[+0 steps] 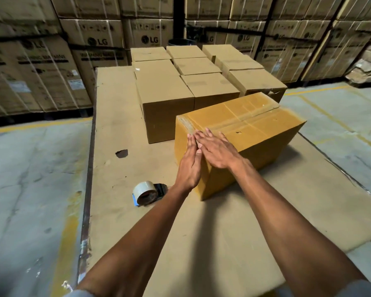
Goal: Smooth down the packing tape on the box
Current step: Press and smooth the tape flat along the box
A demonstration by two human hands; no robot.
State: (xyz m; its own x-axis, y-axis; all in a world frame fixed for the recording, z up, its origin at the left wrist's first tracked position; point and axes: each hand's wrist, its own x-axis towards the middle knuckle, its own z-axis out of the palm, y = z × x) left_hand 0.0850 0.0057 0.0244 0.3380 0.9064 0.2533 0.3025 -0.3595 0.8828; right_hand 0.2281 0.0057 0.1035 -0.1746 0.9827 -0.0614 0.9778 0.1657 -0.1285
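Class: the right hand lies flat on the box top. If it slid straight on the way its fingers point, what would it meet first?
Probably the wrinkled packing tape at the box corner, just beyond the right hand.

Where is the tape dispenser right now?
In the head view, the tape dispenser lies on the cardboard-covered surface, lower left of the box, just left of the left forearm.

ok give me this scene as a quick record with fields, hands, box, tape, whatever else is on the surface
left hand: flat, fingers straight, pressing the box's near end face
right hand: flat, fingers straight, pressing the box's top near the corner
box: lies on the cardboard sheet, angled to the stack
packing tape: strip runs along the top and over the near edge
tape dispenser: on the sheet, left of the box, untouched
stack of boxes: closed, behind the box
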